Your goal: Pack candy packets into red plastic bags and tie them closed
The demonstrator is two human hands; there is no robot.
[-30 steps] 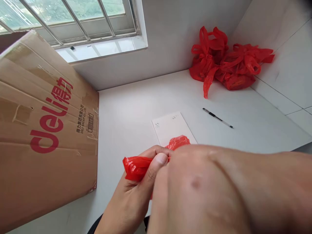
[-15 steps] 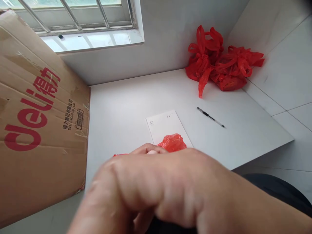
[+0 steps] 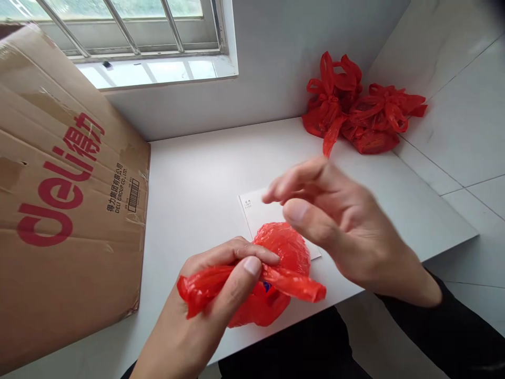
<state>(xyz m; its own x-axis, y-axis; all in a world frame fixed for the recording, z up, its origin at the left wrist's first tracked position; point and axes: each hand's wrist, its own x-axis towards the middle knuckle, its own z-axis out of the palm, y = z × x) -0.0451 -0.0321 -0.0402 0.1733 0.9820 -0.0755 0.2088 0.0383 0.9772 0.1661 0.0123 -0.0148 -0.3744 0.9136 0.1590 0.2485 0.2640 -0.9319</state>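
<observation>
A plain white table stood with its far edge against a pale grey wall. Above the far left corner was a window crossed by slanting metal bars, blurred green beyond its glass. Its glossy sill shone, mirroring the bars in grey streaks. Daylight fell through there, laying a soft sheen along the tabletop's far edge. Past the right edge rose a whitish tiled wall, faintly veined, with thin dark seams. Below the near right corner, pale tiling lay in shade.
</observation>
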